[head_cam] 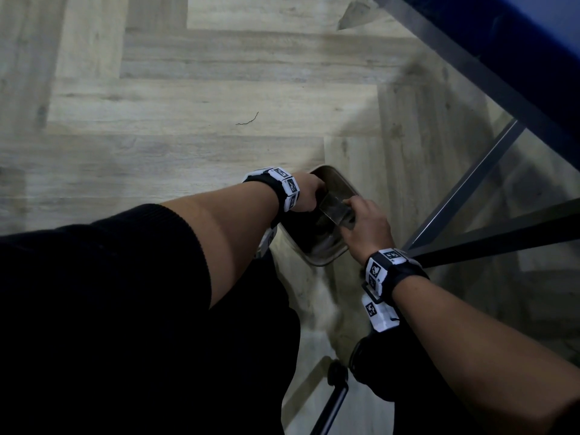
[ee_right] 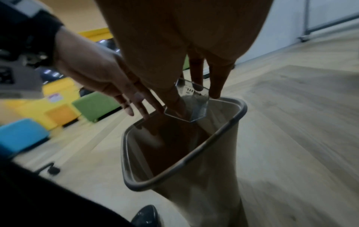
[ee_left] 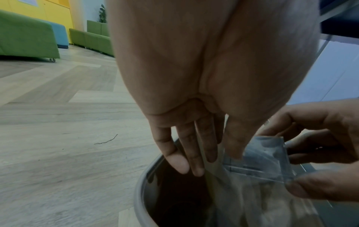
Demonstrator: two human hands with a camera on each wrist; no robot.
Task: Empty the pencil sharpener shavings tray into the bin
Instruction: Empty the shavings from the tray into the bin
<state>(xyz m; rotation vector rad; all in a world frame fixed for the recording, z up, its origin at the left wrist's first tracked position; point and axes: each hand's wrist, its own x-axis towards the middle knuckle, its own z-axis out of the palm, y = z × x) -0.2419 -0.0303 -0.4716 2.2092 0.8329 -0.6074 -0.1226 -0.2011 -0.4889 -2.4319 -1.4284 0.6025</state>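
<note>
A grey bin (head_cam: pixel 323 262) stands on the wood floor beside my legs, its rim (ee_right: pixel 194 159) open to the camera. My right hand (head_cam: pixel 365 224) pinches the clear plastic shavings tray (head_cam: pixel 334 210) by its edges and holds it tilted over the bin mouth. In the right wrist view the tray (ee_right: pixel 191 106) points down into the bin, and I cannot make out any shavings in it. My left hand (head_cam: pixel 309 193) hovers at the bin's far rim with straight fingers (ee_left: pixel 194 153) next to the tray (ee_left: pixel 258 156). Whether the left thumb touches the tray is unclear.
A table's metal legs (head_cam: pixel 470 183) and blue top (head_cam: pixel 518 58) stand close on the right. A chair caster (head_cam: pixel 337 375) and my dark shoe (ee_right: pixel 145 216) are near the bin. A thin dark strand (head_cam: pixel 248 119) lies on the floor. Green sofas (ee_left: pixel 29 38) stand far off.
</note>
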